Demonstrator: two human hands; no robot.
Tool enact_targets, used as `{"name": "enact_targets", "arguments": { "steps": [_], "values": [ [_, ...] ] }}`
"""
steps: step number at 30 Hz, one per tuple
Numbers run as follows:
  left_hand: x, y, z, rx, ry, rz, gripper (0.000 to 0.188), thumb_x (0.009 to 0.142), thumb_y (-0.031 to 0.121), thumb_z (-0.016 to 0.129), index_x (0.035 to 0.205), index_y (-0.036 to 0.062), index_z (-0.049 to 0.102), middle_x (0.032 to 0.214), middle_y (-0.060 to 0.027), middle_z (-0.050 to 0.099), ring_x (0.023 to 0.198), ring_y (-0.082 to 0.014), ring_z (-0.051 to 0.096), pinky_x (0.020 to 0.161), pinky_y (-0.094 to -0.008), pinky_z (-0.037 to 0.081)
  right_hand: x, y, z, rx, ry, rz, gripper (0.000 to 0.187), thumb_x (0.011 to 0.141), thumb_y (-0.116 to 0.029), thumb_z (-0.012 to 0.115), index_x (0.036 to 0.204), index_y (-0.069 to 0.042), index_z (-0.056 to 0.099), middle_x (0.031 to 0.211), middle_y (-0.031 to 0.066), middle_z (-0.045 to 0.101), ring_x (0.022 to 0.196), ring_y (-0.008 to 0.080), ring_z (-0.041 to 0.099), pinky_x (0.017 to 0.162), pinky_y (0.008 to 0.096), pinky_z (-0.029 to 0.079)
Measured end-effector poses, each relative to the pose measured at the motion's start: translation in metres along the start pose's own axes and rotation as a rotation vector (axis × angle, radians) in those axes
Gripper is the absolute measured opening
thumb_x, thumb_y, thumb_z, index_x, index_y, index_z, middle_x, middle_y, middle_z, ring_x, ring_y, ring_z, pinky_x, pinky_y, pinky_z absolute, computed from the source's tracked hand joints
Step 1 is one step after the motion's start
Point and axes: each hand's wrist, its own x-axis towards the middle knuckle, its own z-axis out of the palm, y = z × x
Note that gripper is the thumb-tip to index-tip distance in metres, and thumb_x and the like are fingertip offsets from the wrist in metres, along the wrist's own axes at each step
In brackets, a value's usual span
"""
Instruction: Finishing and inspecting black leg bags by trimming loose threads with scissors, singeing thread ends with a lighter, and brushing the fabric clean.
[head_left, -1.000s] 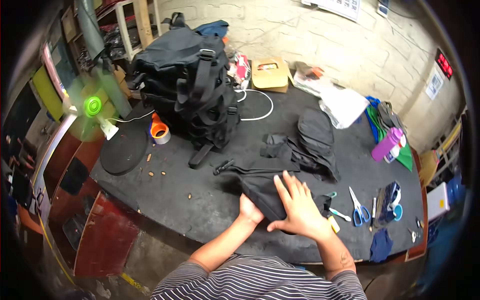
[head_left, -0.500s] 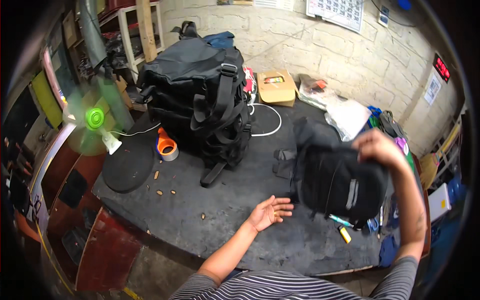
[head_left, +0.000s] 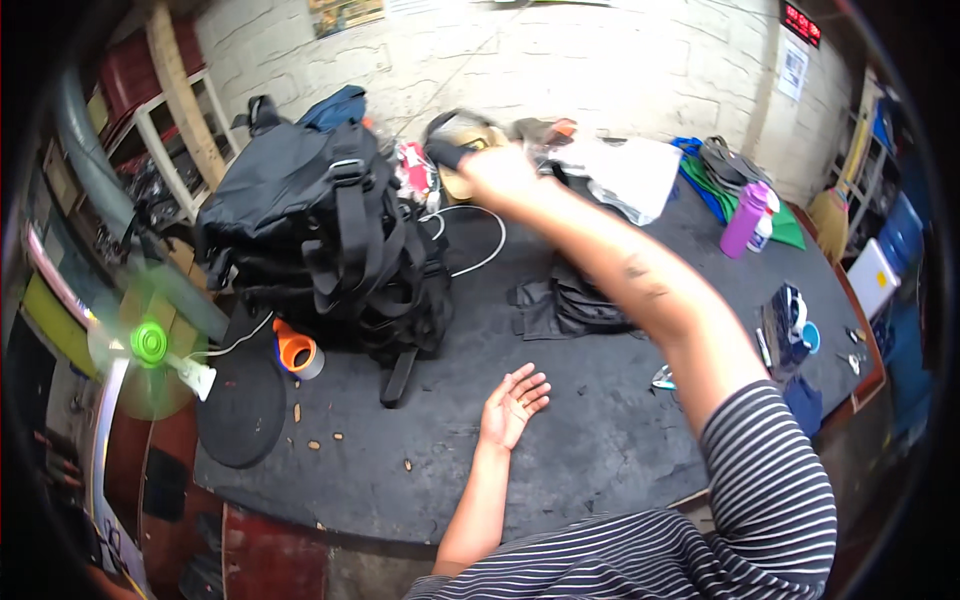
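My left hand (head_left: 513, 408) hovers over the near middle of the dark table, palm up, fingers apart and holding nothing. Across the table stretches my right arm, its hand (head_left: 495, 170) smeared by motion near the cardboard box (head_left: 457, 188). A blurred dark loop (head_left: 440, 140) shows at that hand; whether the fingers grip it is unclear. Left of the hand stands a large black backpack (head_left: 290, 215) with hanging straps and buckles. Folded black fabric pieces (head_left: 580, 300) lie on the table, partly behind my right forearm.
A small green fan (head_left: 150, 343) spins at the left, beside a round black disc (head_left: 242, 410). Tape rolls (head_left: 298, 355) sit by the backpack. A white cable (head_left: 490, 225) curls behind it. At the right are a purple bottle (head_left: 745, 220) and a blue tape roll (head_left: 810, 338).
My right hand has swung from the right side to the far left-middle. The small black bag it touched is gone from its place, uncovering folded black fabric. My left hand stays open; the view has shifted.
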Motion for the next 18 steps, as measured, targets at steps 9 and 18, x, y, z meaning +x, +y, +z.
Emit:
{"name": "enact_targets", "arguments": {
  "steps": [9,18],
  "values": [
    [-0.001,0.005,-0.006,0.008,-0.050,0.030,0.049,0.093,0.035,0.043,0.129,0.0010,0.042,0.121,-0.0221,0.053,0.113,-0.0351,0.051,0.095,-0.0467,0.042,-0.182,-0.054,0.058,0.670,-0.076,0.057,0.034,0.076,-0.029,0.065,0.096,-0.001,0.060,0.095,0.0149,0.058,0.095,0.0323,0.055,0.081,0.0441,0.043],
    [0.025,-0.014,0.034,0.824,0.287,0.214,0.025,0.092,0.017,0.051,0.110,0.0002,0.056,0.104,-0.0088,0.059,0.096,-0.0153,0.058,0.080,-0.0299,0.048,-0.489,0.025,0.042,0.090,-0.118,0.738,0.055,0.075,-0.028,0.065,0.125,-0.012,0.049,0.135,0.0163,0.036,0.131,0.0394,0.024,0.102,0.0604,0.015]
  ]
}}
